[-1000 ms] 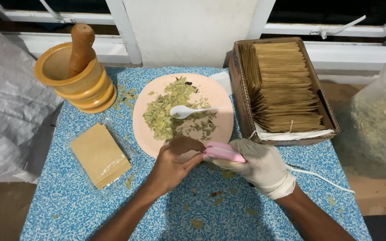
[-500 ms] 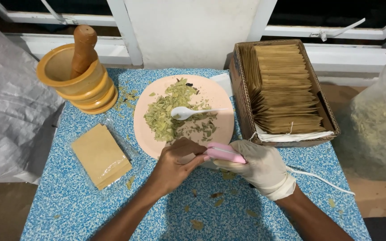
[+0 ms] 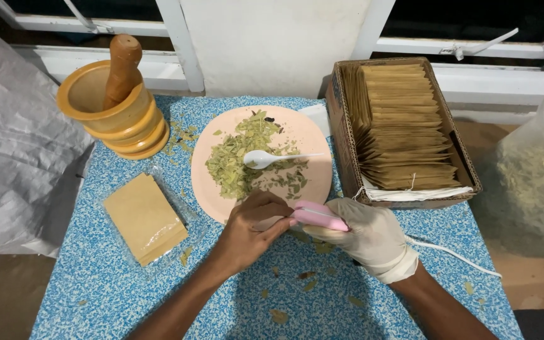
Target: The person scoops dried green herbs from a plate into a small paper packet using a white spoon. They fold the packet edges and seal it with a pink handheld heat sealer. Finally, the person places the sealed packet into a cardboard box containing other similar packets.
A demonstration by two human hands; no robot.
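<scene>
The pink handheld sealer [image 3: 320, 216], light, rigid and best held along its body, sits clasped in the gloved right hand [image 3: 366, 236]; the bare left hand [image 3: 250, 230] pinches at its tip, near the peach plate [image 3: 313, 141] of crushed leaves [image 3: 237, 157].

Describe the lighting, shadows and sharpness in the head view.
Head view: even, soft light from above, only faint shadows under the left hand and gloved right hand; the pink tool, plate and mortar are sharp; windows at top are dark; straight edges bow slightly near the frame's borders.
</scene>
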